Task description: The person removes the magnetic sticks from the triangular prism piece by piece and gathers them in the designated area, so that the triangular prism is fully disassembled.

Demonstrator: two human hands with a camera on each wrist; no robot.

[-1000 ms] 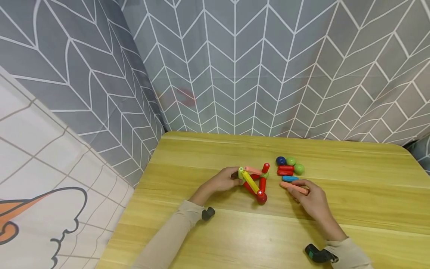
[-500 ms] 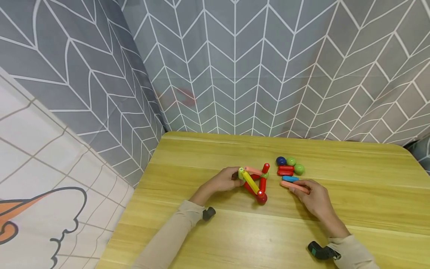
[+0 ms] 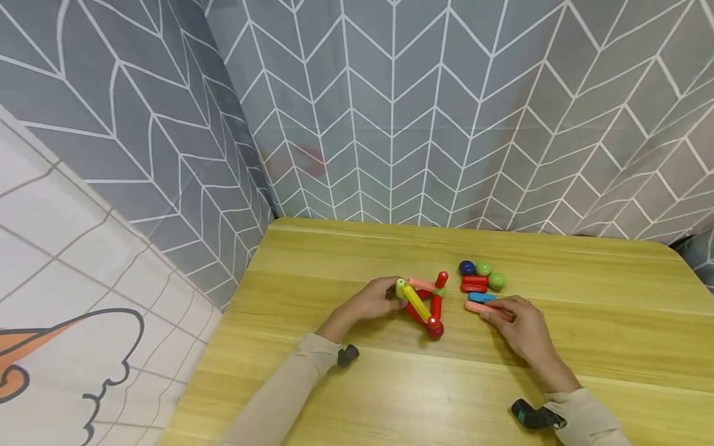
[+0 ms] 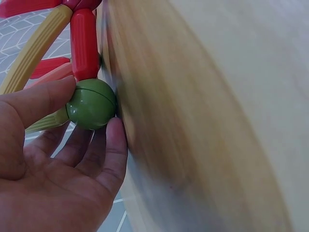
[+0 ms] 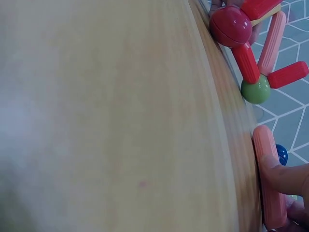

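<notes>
A triangular frame of rods and balls stands on the table, with a yellow rod [image 3: 416,303], red rods [image 3: 436,306] and a dark red ball [image 3: 436,331]. At its left corner my left hand [image 3: 369,300] grips a green ball [image 4: 94,108], thumb on top and fingers beneath. To the right, my right hand [image 3: 522,328] pinches a salmon-pink rod [image 3: 480,307] between thumb and fingers. This rod lies low at the table surface, alongside a blue rod [image 3: 481,297]. In the right wrist view the thumb presses the pink rod's [image 5: 273,208] side.
Behind the blue rod lie two short red rods [image 3: 474,288], a dark blue ball [image 3: 467,267] and two loose green balls [image 3: 496,281]. The wooden table [image 3: 413,396] backs onto a grey patterned curtain [image 3: 368,111]. Each wrist wears a black camera [image 3: 532,415].
My right hand has shifted slightly and brought the pink rod closer beside the blue rod. The left hand and the frame have stayed in place.
</notes>
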